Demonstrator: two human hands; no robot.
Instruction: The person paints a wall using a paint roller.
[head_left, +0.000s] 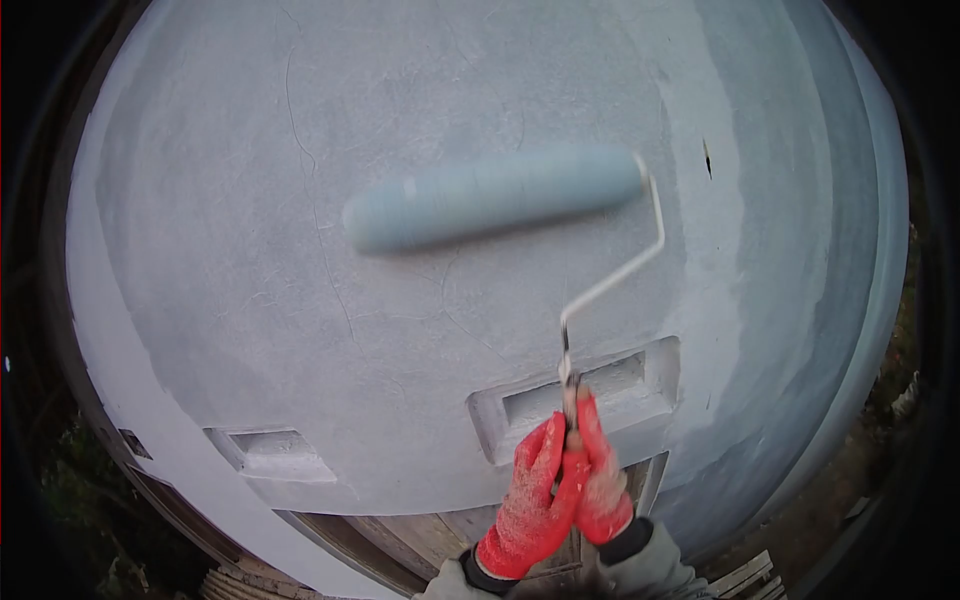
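Note:
A long paint roller [490, 198], pale blue and slightly blurred, lies against the grey wall [220, 200]. Its white wire frame [612, 278] bends down from the roller's right end to a handle at the lower centre. My left hand [535, 505], in a red glove with pale smears, is closed around the lower part of the handle. Just to its right, my right hand [602, 480], gloved in red too, grips the handle slightly higher. Both hands touch each other, and the fingers partly hide the handle.
Behind the handle is a recessed rectangular niche [630, 385]; a smaller one [275, 455] sits lower left. Thin cracks run down the wall. Wooden boards [410, 540] show below. Dark plants [85, 500] stand at lower left, and slats [745, 578] at lower right.

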